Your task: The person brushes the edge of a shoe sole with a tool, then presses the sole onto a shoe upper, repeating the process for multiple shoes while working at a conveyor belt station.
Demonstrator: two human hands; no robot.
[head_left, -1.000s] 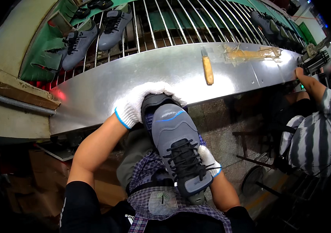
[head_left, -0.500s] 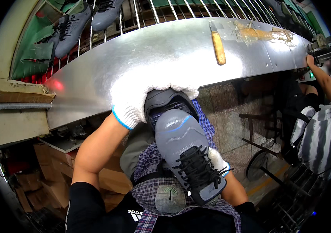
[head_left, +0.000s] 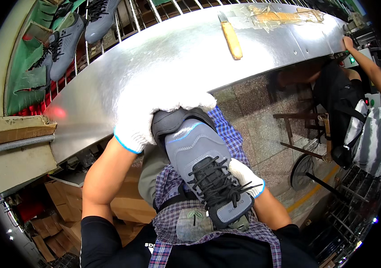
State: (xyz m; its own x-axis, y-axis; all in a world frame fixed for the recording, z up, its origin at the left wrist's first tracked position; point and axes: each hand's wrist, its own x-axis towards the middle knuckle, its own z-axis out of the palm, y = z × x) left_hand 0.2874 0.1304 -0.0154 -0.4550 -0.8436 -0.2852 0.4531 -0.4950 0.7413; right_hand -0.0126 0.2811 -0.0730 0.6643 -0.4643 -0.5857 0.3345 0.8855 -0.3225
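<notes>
A grey shoe upper (head_left: 195, 145) with black laces and a thin blue line across its toe lies in front of me, toe pointing away. Round its toe end sits a black rubber sole (head_left: 162, 124), cupped with its rim up. My left hand (head_left: 142, 117), in a white knit glove with a blue cuff, is wrapped over the far end of the sole. The other glove, on my right hand (head_left: 245, 177), grips the shoe upper from the right side, with most fingers hidden beneath it. How deep the toe sits in the sole is partly covered.
A shiny metal counter (head_left: 163, 58) curves ahead, bearing a wooden-handled knife (head_left: 231, 41) and brown tape. Behind it, grey shoes (head_left: 67, 47) rest by a metal rack. Cardboard boxes (head_left: 128, 201) stand lower left. At right are a stool (head_left: 297, 117) and a co-worker's arm (head_left: 369, 67).
The toe of the shoe upper has moved into the sole, whose inside is now mostly covered. The view has shifted, so the counter and knife appear higher and further left.
</notes>
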